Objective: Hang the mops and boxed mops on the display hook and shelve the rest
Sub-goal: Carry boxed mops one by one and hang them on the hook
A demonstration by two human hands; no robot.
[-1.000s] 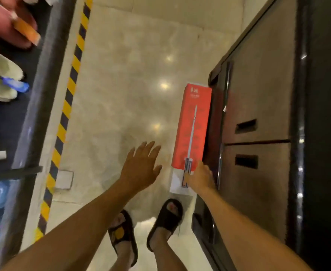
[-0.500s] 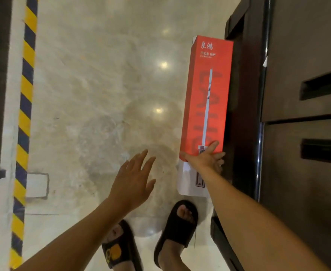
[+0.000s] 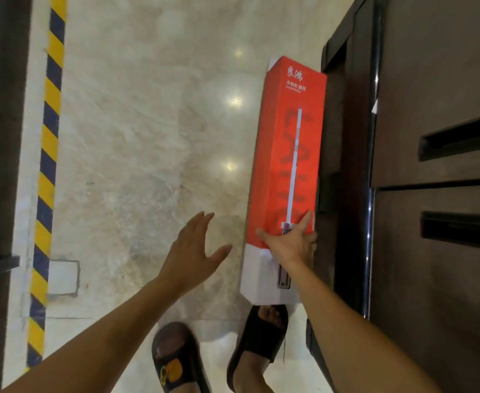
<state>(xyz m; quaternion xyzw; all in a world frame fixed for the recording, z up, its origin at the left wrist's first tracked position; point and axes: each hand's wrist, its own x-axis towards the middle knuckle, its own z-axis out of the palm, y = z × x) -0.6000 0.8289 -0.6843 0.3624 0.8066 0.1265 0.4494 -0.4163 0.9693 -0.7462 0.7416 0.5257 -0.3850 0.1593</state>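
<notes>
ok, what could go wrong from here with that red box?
Only the right hand grips the boxed mop, near its white end; the left hand is off it, so the long box could swing or slip.
It is right beside the dark cabinet and could scrape it.

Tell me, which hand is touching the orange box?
The right hand: its fingers grip the orange box; the left hand hovers open, touching nothing.

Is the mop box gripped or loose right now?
Gripped. The right hand holds the mop box near its white end, fingers curled round the right edge; the left hand hovers open, clear of it.
</notes>
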